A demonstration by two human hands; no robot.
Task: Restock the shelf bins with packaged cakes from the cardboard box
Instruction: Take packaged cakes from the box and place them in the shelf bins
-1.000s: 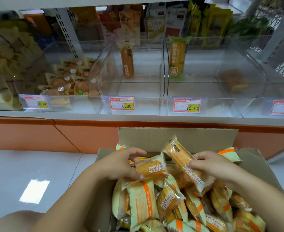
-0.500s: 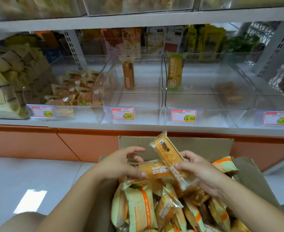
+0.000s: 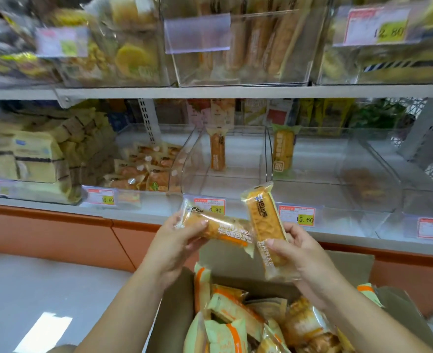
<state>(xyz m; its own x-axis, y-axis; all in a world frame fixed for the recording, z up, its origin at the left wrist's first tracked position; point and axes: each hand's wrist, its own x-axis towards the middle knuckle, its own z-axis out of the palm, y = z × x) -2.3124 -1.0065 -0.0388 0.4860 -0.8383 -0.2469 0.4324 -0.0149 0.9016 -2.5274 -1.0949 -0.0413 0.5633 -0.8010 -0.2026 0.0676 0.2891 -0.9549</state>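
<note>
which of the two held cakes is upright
The cake in the right hand stands nearly upright; the left hand holds its cake sideways.

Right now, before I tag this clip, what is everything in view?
waffle bread packs: two, orange in clear wrap, one in each hand above the box.
cardboard box: one, brown, open, bottom centre, full of orange and pale green cake packs.
clear bins: a row on the lower shelf; the 6.80 bin holds one upright orange pack, its right neighbour one yellow pack.
price tags: several, red-bordered white with yellow, on bin fronts.
upper shelf bins: blurred, holding breads.
left hand: grips one pack.
right hand: fingers pinch the other.
</note>
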